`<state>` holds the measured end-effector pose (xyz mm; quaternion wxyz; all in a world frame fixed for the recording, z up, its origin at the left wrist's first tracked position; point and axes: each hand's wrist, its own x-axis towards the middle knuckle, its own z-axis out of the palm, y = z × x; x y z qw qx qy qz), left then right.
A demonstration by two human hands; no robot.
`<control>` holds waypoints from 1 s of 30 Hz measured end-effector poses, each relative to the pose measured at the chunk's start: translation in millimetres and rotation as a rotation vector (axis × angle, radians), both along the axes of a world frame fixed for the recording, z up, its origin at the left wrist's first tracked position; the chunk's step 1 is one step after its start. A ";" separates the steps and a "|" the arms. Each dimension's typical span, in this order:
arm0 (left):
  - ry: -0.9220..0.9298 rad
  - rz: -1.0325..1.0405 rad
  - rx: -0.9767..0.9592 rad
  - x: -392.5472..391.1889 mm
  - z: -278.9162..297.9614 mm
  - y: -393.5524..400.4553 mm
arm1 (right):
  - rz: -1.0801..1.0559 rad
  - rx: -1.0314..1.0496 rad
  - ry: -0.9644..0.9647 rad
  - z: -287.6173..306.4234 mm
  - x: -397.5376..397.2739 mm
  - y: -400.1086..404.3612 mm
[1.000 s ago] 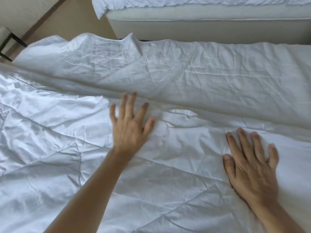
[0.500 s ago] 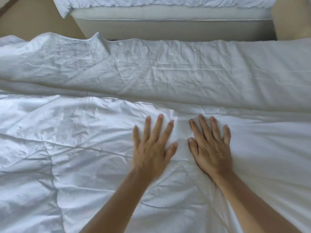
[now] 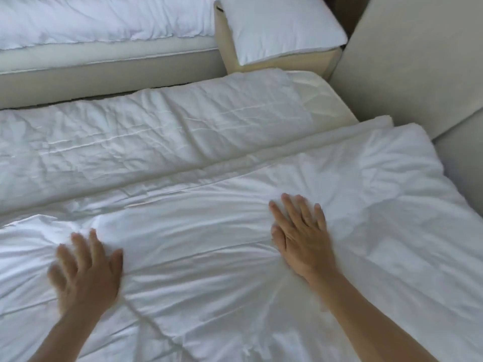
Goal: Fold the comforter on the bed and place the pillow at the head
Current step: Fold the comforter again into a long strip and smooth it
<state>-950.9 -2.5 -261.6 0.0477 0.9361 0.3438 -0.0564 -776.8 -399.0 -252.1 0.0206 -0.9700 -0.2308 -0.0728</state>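
A white comforter [image 3: 209, 257] covers the near bed, with a folded layer lying across its near half and a flatter wrinkled strip beyond. My left hand [image 3: 86, 273] presses flat on it at the lower left, fingers spread and blurred. My right hand [image 3: 303, 236] lies flat on it further right, fingers straight and pointing away. A white pillow [image 3: 282, 27] sits on a beige stand beyond the bed's far right corner. A bare patch of mattress [image 3: 324, 100] shows at that corner.
A second bed [image 3: 104, 24] with white bedding runs along the top left, separated by a narrow gap. A beige padded headboard [image 3: 418, 61] rises at the right, next to the comforter's right edge.
My hands were side by side half a second ago and have spread apart, the left sliding left and nearer, the right staying right. The view has swung right, bringing the pillow and headboard in.
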 end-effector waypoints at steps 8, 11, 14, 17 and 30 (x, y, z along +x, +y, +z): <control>-0.161 -0.732 -0.181 72.4 23.5 -330.4 | -0.321 -0.141 0.151 25.8 -41.4 -172.5; -0.135 -0.934 -0.200 78.0 27.1 -415.6 | -0.439 -0.165 0.161 31.1 -66.6 -221.4; -0.090 -1.019 -0.218 69.5 31.7 -459.4 | -0.606 -0.116 0.215 32.2 -97.7 -265.2; -0.082 -1.029 -0.202 61.9 28.7 -469.2 | -0.913 0.068 0.261 30.1 -131.6 -291.3; -0.020 -1.026 -0.196 66.0 24.7 -466.8 | -1.770 1.692 0.279 62.7 -133.2 -309.8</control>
